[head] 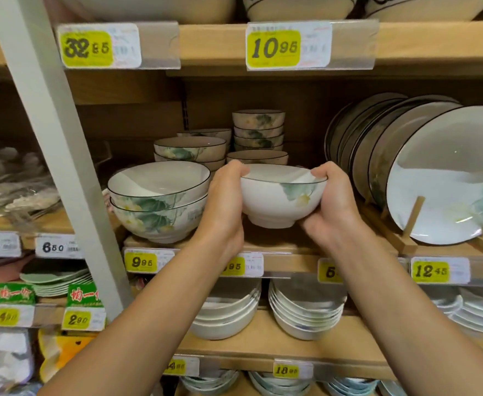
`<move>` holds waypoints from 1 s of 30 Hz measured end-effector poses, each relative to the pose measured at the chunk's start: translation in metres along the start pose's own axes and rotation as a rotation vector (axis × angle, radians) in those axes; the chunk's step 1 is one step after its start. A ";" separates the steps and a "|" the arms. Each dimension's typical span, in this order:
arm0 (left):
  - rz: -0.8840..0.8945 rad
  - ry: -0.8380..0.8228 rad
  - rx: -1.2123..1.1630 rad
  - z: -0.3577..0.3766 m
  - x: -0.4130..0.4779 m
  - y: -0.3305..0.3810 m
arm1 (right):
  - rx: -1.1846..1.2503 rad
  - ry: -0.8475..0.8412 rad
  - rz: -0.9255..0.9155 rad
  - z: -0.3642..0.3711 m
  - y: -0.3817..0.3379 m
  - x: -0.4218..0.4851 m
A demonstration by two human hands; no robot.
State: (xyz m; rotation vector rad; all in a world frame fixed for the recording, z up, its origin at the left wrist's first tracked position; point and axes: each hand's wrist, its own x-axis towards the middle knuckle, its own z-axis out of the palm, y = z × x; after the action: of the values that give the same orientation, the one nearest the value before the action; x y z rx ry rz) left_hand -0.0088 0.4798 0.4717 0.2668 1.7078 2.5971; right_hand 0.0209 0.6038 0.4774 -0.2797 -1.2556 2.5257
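Note:
A small white bowl [277, 200] with a dark rim and a green leaf painting hangs just above the front of the middle wooden shelf [289, 245]. My left hand [223, 207] grips its left side, thumb over the rim. My right hand [331, 207] grips its right side, thumb hooked over the rim and fingers under the base. The bowl is upright and tilted slightly toward me.
Two larger stacked leaf-painted bowls [157, 201] stand to the left. Stacks of smaller bowls [259, 132] sit behind. Plates [423, 172] lean in a wooden rack at the right. A white post [60, 155] runs down the left. White dishes [306, 312] fill the lower shelf.

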 end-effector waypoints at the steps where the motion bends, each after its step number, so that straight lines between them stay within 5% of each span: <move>1: -0.007 -0.024 -0.008 0.000 0.000 0.002 | 0.015 -0.014 0.042 0.000 -0.003 0.001; 13: -0.157 -0.136 -0.151 -0.004 -0.002 0.000 | -0.105 -0.235 0.305 -0.011 -0.014 0.009; 18: -0.170 0.156 -0.280 0.015 -0.008 -0.004 | -0.088 0.097 -0.039 -0.009 0.002 0.002; 22: 0.046 0.295 -0.247 0.036 -0.009 -0.010 | -0.201 0.020 -0.314 -0.005 0.027 -0.024; 26: 0.191 0.163 -0.027 0.039 -0.019 -0.022 | -0.127 0.107 -0.277 -0.001 0.012 -0.013; 30: 0.111 -0.004 -0.066 0.028 -0.011 -0.012 | -0.013 0.050 -0.098 -0.011 -0.017 0.001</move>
State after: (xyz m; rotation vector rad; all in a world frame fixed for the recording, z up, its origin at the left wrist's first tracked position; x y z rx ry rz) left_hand 0.0056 0.5087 0.4700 0.3748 1.6475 2.7232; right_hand 0.0268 0.6219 0.4844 -0.2761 -1.2368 2.4142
